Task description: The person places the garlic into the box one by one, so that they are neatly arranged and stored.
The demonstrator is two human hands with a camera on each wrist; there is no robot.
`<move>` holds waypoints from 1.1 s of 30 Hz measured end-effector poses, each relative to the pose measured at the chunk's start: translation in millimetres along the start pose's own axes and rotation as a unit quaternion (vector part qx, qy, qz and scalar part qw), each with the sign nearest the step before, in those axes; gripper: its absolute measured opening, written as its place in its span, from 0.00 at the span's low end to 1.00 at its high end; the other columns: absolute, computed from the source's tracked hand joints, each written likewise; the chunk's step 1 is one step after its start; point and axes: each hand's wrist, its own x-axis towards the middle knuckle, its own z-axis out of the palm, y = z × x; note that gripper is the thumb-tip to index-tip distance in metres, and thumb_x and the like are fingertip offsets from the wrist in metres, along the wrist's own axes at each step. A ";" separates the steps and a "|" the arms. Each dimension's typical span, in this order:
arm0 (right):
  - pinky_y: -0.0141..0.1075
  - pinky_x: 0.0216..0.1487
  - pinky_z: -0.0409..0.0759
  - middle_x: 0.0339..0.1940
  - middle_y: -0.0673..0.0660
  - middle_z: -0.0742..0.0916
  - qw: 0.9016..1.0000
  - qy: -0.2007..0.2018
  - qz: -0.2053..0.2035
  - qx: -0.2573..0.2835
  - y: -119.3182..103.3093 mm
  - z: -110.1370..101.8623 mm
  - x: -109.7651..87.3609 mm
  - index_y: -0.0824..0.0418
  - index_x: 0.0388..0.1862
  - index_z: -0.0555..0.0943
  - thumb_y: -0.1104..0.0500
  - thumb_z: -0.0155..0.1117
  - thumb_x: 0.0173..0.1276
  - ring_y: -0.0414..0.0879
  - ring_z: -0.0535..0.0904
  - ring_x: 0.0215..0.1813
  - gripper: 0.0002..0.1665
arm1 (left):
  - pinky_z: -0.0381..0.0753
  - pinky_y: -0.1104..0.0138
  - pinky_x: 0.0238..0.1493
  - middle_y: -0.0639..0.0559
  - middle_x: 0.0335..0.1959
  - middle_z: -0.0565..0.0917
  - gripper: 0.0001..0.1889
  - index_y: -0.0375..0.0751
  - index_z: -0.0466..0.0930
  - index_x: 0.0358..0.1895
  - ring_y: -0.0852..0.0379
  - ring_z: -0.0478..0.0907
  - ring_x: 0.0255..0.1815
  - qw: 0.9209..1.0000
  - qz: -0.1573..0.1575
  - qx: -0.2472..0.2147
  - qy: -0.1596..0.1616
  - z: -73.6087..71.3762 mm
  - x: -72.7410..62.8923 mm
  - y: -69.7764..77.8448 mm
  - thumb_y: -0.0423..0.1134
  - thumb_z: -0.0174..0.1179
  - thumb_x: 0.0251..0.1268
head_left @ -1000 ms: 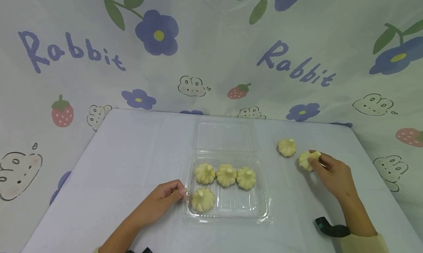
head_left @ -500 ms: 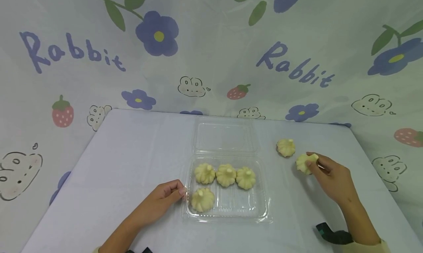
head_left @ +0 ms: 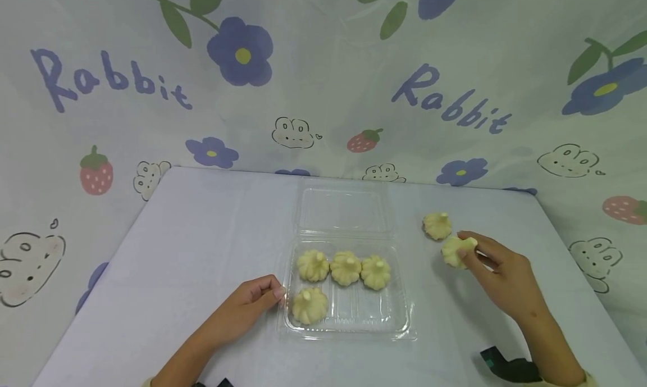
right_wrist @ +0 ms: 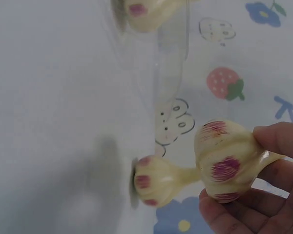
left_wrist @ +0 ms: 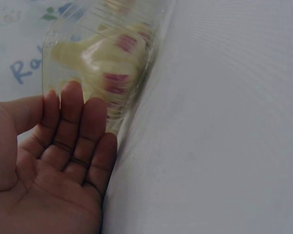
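The right hand (head_left: 507,277) pinches a garlic bulb (head_left: 455,253), its thumb and fingers clamped on the bulb's upper part, by the stem. That bulb is off the surface (head_left: 202,230), between the clear container (head_left: 349,337) and the right edge, with its stem slanting back toward the palm. A loose bulb (head_left: 437,226) stands just beside it, on the side of the far edge. The container sits around the middle, its lid (head_left: 346,210) folded back toward the far edge. Inside, a row of three bulbs (head_left: 346,269) touch side by side, while a fourth bulb (head_left: 310,306) rests at the container's near left corner. The left hand (head_left: 241,311) is at the container's left rim, fingers together along the wall, thumb and forefinger apparently pinching the rim.

The step in hand looks like a carry above the surface. Done well, it calls for a light but sure pinch (the bulb looks smooth, and may slip if squeezed unevenly) and a path that clears the loose bulb. Any set-down in the container would best pass above the right rim, base downward and stem up, and not nudge the row. A gentle left-hand hold should suffice, since the thin plastic could shift or flex.
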 end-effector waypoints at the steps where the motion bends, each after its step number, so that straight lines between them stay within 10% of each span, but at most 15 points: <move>1: 0.16 0.49 0.74 0.63 0.63 0.86 1.000 -0.002 -0.006 0.001 -2.3 1.3 0.1 0.61 0.63 0.85 0.62 0.70 0.74 0.15 0.71 0.58 0.20 | 0.72 0.66 0.45 0.47 0.36 0.80 0.13 0.47 0.81 0.39 0.55 0.73 0.42 1.000 0.001 0.000 0.000 -0.2 -0.1 -0.1 0.46 0.52 0.85; 33: 0.22 0.65 0.68 0.67 0.48 0.84 0.987 -0.075 -0.138 0.014 -80.1 29.7 -6.5 0.49 0.67 0.83 0.64 0.75 0.69 0.45 0.79 0.68 0.28 | 0.72 0.66 0.45 0.46 0.36 0.80 0.12 0.46 0.80 0.40 0.53 0.74 0.42 1.000 0.008 -0.006 -0.003 -0.4 0.0 -1.3 0.45 0.52 0.85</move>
